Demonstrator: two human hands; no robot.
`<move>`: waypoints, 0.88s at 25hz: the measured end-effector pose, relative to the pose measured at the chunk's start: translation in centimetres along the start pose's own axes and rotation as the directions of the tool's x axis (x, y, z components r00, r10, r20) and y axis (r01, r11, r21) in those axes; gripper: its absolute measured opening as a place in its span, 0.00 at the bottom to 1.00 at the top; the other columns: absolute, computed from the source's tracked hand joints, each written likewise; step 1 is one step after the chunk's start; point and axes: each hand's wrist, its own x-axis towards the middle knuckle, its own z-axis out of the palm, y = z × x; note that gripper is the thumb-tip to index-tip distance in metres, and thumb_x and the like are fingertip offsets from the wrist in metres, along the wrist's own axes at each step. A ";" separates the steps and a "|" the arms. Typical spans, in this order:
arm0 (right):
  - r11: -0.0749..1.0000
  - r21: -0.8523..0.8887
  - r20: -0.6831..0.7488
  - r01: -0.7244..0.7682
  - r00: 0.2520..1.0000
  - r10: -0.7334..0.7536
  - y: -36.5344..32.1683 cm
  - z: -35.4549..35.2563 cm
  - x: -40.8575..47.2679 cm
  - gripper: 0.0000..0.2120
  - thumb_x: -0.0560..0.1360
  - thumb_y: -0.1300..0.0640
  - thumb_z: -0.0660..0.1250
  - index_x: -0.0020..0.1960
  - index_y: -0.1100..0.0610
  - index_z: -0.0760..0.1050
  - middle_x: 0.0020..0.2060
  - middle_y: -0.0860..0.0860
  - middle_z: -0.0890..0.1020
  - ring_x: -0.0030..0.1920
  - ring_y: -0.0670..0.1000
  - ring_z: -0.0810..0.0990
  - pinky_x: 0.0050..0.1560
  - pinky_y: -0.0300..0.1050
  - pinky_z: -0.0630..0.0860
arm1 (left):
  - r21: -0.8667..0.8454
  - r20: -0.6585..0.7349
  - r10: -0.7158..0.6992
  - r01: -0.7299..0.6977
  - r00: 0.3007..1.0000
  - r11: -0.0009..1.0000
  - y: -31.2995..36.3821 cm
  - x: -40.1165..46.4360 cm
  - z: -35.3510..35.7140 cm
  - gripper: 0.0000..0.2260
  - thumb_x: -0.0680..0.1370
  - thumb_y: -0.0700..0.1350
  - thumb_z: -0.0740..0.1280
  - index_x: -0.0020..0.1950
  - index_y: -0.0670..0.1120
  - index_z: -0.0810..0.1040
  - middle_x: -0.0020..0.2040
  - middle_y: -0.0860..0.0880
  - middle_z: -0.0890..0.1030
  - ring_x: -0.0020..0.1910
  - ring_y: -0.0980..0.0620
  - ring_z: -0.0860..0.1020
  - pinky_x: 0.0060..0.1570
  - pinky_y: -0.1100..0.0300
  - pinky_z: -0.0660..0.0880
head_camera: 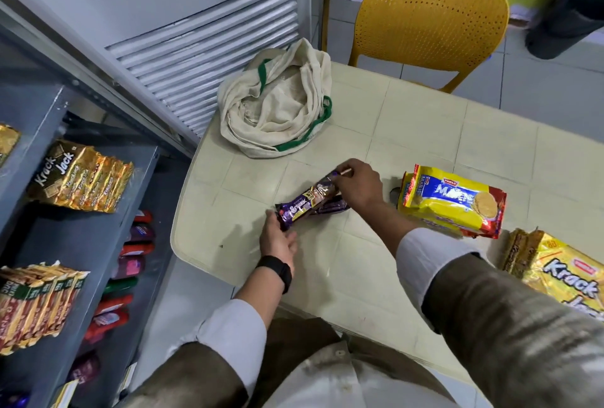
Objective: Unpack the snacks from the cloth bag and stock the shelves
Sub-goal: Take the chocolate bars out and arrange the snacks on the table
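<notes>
Both hands gather purple biscuit rolls on the table, shelves to the left.

Left hand (278, 237) cups the near end of the top purple roll (307, 202), fingers loosely bent; right hand (358, 187) pinches its far end. The roll's long axis runs near-left to far-right between the hands, its near end towards the shelves (81, 234); at least one more purple roll lies beneath, exact count unclear. One slack cloth bag (277, 107) lies beyond. Marie packs (452, 203), seemingly two stacked, and one Krack Jack pack (562, 277) lie to the right on the table (425, 133).
</notes>
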 end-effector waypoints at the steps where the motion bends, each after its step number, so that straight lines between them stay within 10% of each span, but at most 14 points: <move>1: 0.998 0.028 0.004 -0.061 0.998 0.061 0.8 -0.1 -0.5 0.07 0.67 0.50 0.74 0.44 0.48 0.81 0.41 0.48 0.84 0.47 0.55 0.83 0.47 0.46 0.78 | 0.074 -0.014 0.043 -0.042 0.999 0.996 0.9 0.4 0.0 0.17 0.84 0.60 0.55 0.57 0.49 0.76 0.50 0.49 0.78 0.50 0.46 0.77 0.47 0.57 0.72; 8: 0.947 0.228 0.066 -0.225 0.974 0.216 5.0 0.6 -2.1 0.06 0.72 0.58 0.74 0.42 0.51 0.77 0.44 0.60 0.86 0.40 0.63 0.86 0.47 0.65 0.84 | 0.388 0.036 0.074 -0.082 0.997 0.918 2.2 2.9 -0.5 0.18 0.83 0.62 0.55 0.56 0.50 0.75 0.43 0.51 0.75 0.39 0.51 0.72 0.39 0.58 0.67; 14: 0.894 0.346 0.221 -0.286 0.950 0.218 6.0 0.9 -2.3 0.09 0.80 0.53 0.68 0.59 0.53 0.79 0.57 0.54 0.83 0.54 0.56 0.80 0.56 0.52 0.76 | 0.286 0.115 0.035 -0.067 0.993 0.956 1.0 4.3 -1.0 0.25 0.84 0.61 0.56 0.71 0.46 0.74 0.70 0.46 0.76 0.73 0.49 0.69 0.76 0.49 0.58; 18: 0.872 0.397 0.159 -0.285 0.958 0.240 5.2 1.8 -1.6 0.06 0.80 0.59 0.66 0.55 0.53 0.80 0.56 0.59 0.85 0.58 0.62 0.83 0.60 0.65 0.80 | 0.364 0.093 0.128 -0.153 0.987 0.919 1.8 5.4 0.9 0.18 0.84 0.58 0.58 0.48 0.47 0.79 0.40 0.49 0.75 0.37 0.53 0.71 0.40 0.58 0.68; 22: 0.841 0.462 0.100 -0.281 0.959 0.266 3.7 0.5 1.2 0.09 0.80 0.59 0.67 0.58 0.58 0.81 0.56 0.60 0.85 0.58 0.63 0.84 0.58 0.66 0.81 | 0.562 0.192 0.245 -0.311 0.950 0.767 5.1 7.3 4.0 0.15 0.83 0.51 0.61 0.53 0.42 0.83 0.33 0.46 0.70 0.29 0.50 0.65 0.33 0.56 0.62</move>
